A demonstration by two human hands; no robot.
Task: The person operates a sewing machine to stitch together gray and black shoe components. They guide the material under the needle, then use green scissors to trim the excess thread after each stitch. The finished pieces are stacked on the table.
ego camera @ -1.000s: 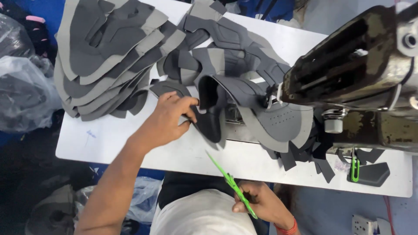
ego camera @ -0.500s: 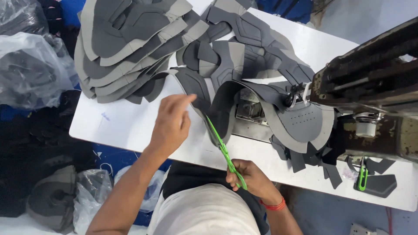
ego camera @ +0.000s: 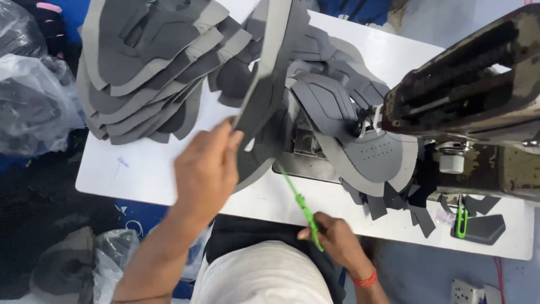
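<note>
Grey piece (ego camera: 269, 84) — left hand (ego camera: 203, 169)

The thread snips (ego camera: 301, 204) sitting in the right hand (ego camera: 336, 241) are showing bright green. A red band (ego camera: 365, 278) is circling the wrist below that hand. The shoe-upper piece (ego camera: 270, 84) rising from the left hand (ego camera: 205, 169) is showing dark grey with a lighter grey edge. Beyond the left hand, the stack of cut pieces (ego camera: 146, 62) is alternating light and dark grey. The counter (ego camera: 140, 169) under both hands is showing white. Past the right hand, a grey panel (ego camera: 377, 155) is carrying rows of small dots, beside the dark brown-black sewing machine (ego camera: 472, 73). A second green pair of snips (ego camera: 461, 217) is lying to the right of the right hand.
</note>
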